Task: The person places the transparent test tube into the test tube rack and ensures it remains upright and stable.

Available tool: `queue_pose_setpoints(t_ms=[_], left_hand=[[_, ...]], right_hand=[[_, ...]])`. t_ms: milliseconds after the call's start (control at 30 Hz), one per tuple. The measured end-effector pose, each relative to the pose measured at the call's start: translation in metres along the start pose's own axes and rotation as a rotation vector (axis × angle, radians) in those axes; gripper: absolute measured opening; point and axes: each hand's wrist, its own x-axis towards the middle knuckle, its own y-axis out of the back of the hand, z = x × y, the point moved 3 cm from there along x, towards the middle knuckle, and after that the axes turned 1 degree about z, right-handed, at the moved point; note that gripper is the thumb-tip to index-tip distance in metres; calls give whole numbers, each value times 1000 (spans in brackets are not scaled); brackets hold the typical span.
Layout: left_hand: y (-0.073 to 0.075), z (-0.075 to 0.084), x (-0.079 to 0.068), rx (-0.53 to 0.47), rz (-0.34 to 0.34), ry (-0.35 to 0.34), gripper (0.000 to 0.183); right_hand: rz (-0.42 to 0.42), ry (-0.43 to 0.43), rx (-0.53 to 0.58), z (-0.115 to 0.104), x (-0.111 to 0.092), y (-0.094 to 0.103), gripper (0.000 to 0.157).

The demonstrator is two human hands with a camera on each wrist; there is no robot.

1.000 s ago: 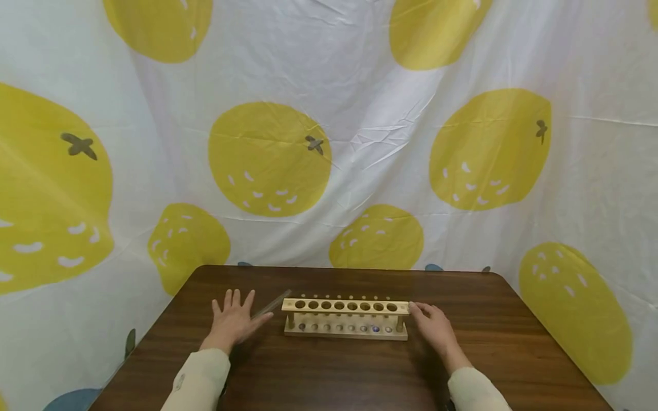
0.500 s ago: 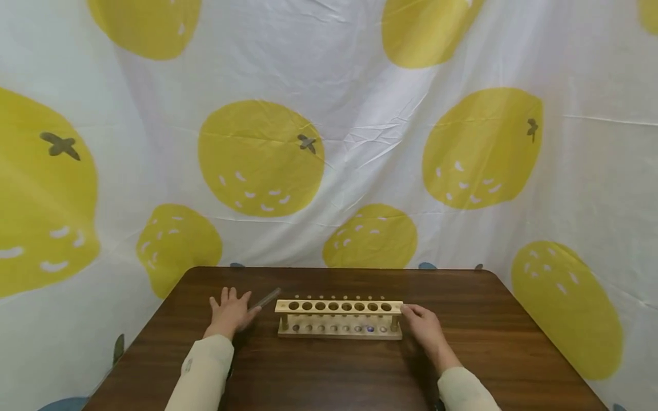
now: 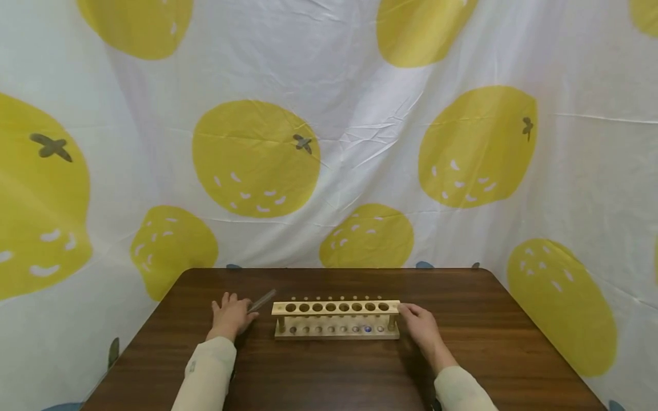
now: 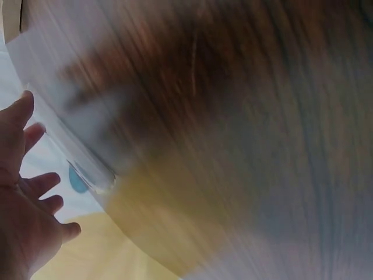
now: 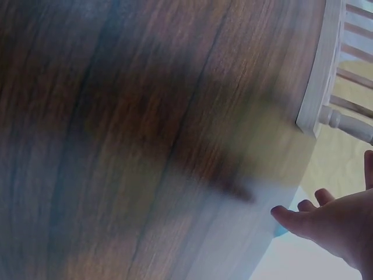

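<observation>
A pale wooden test tube rack [image 3: 336, 313] stands on the table, with a row of round holes along its top bar. My right hand [image 3: 422, 330] pinches the right end of that bar with its fingertips; in the right wrist view part of this hand [image 5: 335, 230] is cut off by the frame's edge. To the left of the rack lies a clear test tube [image 3: 264, 298], slanting away from me. Over its near end is my left hand [image 3: 229, 317], fingers spread and relaxed. The left wrist view has the tube [image 4: 76, 150] alongside the fingertips, not clearly gripped.
Both items are on a dark wood-grain table [image 3: 329, 377]. A white curtain [image 3: 360, 103] with yellow fruit prints hangs behind it and at the sides. One well in the rack's base looks blue [image 3: 367, 329].
My left hand has come in toward the test tube, its widely spread fingers drawing closer together and lowering. The right hand stays at the rack's end. The head view has shifted slightly.
</observation>
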Motion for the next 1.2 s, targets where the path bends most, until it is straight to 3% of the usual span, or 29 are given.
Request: queue_pose_setpoints(t_ms=[167, 833, 1200], left_hand=[[-2, 2, 2, 16, 35, 2, 32], [-1, 6, -2, 100, 54, 15, 27], [12, 1, 2, -62, 138, 29, 22]], right_hand=[[7, -3, -4, -1, -1, -1, 42], [38, -12, 17, -4, -1, -4, 41], [42, -11, 12, 0, -1, -3, 40]])
